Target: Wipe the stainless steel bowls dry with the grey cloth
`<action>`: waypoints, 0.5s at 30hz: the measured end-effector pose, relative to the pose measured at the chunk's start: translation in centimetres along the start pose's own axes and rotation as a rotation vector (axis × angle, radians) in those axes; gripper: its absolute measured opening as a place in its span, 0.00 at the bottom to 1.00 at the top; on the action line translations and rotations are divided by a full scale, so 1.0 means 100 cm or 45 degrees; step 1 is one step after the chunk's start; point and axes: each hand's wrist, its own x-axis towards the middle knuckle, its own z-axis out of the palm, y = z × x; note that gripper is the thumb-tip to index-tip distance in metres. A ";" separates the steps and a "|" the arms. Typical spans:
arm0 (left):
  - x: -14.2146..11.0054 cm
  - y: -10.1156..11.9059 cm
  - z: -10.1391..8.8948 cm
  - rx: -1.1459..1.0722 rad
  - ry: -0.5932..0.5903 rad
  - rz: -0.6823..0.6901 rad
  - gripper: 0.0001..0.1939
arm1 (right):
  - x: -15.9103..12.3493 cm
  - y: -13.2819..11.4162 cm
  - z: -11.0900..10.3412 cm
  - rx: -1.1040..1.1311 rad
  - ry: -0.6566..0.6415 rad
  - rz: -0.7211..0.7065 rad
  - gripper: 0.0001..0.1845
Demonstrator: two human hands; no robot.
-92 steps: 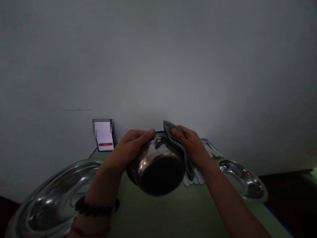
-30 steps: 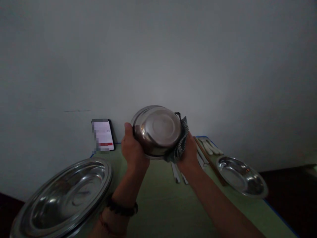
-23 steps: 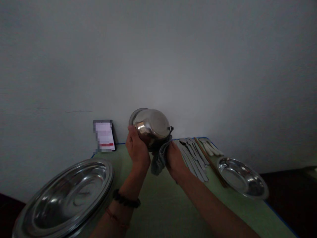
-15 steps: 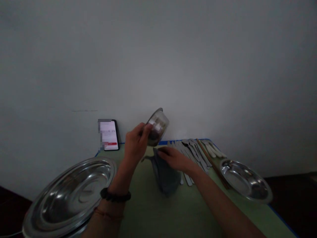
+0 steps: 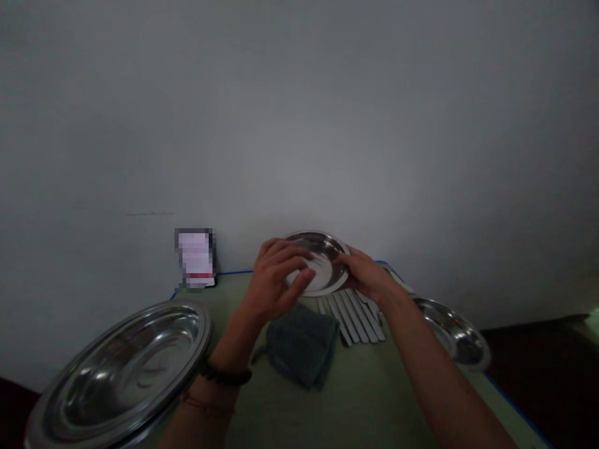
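Observation:
A small steel bowl is held up above the far part of the green table, its inside facing me. My left hand grips its left rim with curled fingers. On the bowl's right rim my right hand is closed as well. A folded dark grey cloth lies loose on the table just below my left hand, touched by neither hand.
A large steel basin sits at the near left. A shallow steel dish rests at the right, partly behind my right forearm. Several pieces of cutlery lie in a row under the bowl. A phone leans on the wall.
My right hand let go of the cloth, which now lies on the table, and took the bowl's right rim. The bowl turned from bottom-up to inside facing me.

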 end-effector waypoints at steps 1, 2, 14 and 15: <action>0.000 -0.001 0.003 -0.036 0.163 -0.100 0.10 | 0.001 0.001 -0.001 -0.009 0.036 -0.051 0.20; 0.000 -0.004 0.005 -0.099 0.314 -0.241 0.12 | 0.001 0.003 -0.002 -0.018 0.065 -0.104 0.22; -0.008 -0.016 0.052 -1.233 -0.053 -1.374 0.20 | -0.021 0.003 -0.108 -1.251 0.113 -0.166 0.19; -0.008 -0.012 0.056 -1.236 -0.065 -1.395 0.20 | -0.027 0.003 -0.127 -1.335 0.126 -0.104 0.17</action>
